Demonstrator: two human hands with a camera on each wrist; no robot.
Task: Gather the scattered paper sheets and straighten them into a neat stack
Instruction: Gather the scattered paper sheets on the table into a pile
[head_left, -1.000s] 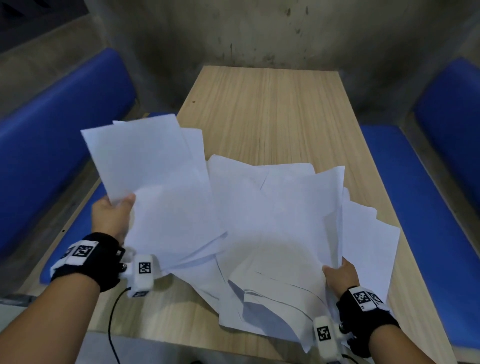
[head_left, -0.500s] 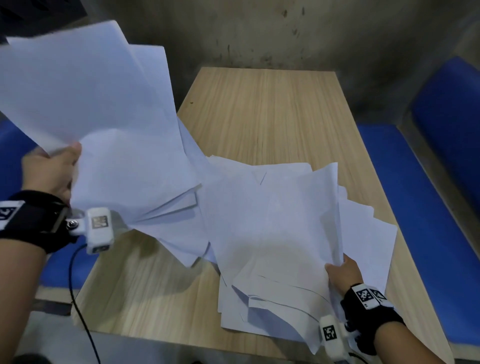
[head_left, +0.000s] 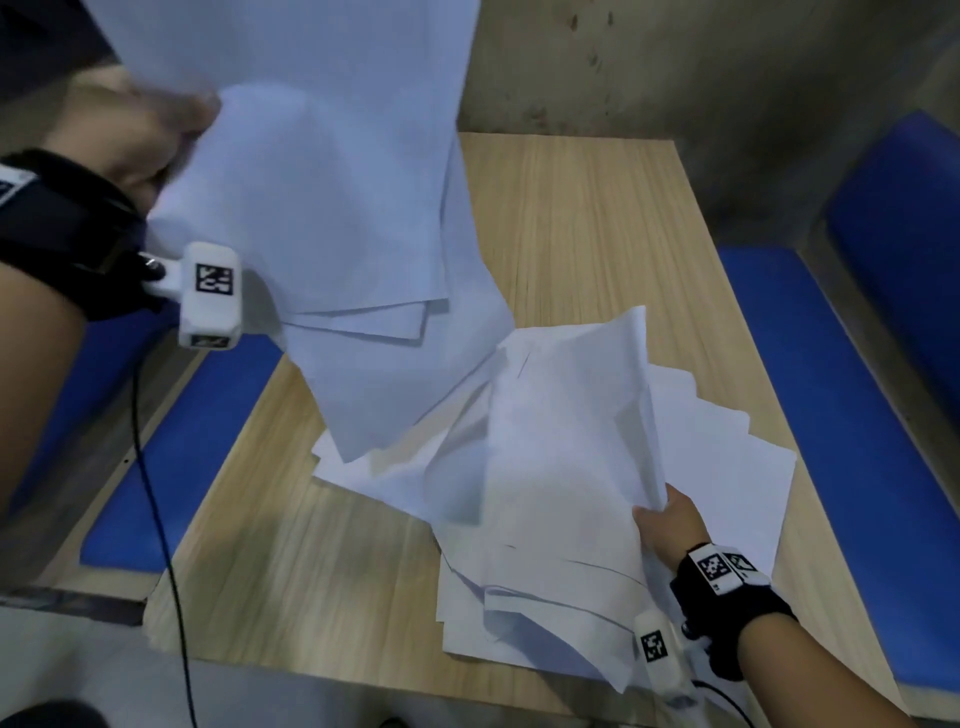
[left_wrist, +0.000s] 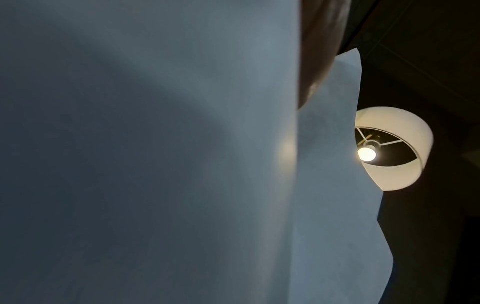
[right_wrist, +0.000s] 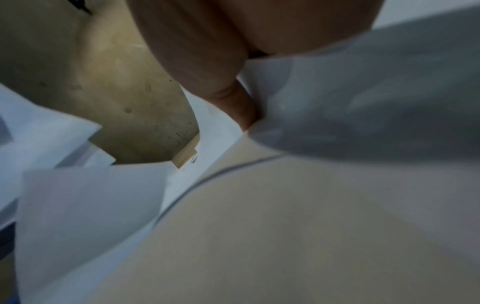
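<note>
Right wrist view, blurred: the fingers (right_wrist: 207, 51) of the right hand (right_wrist: 246, 24) grip the edge of white paper sheets (right_wrist: 363, 102). Overlapping sheets fill the left and near field. A stained wall (right_wrist: 116, 92) lies beyond.

1. A light wooden table (head_left: 582, 218) stands between blue padded benches (head_left: 831, 389), its far end near a grey wall.
2. A loose pile of white paper sheets (head_left: 727, 467) lies on its near right part, overlapping at odd angles.
3. The far half shows bare wood grain.
</note>
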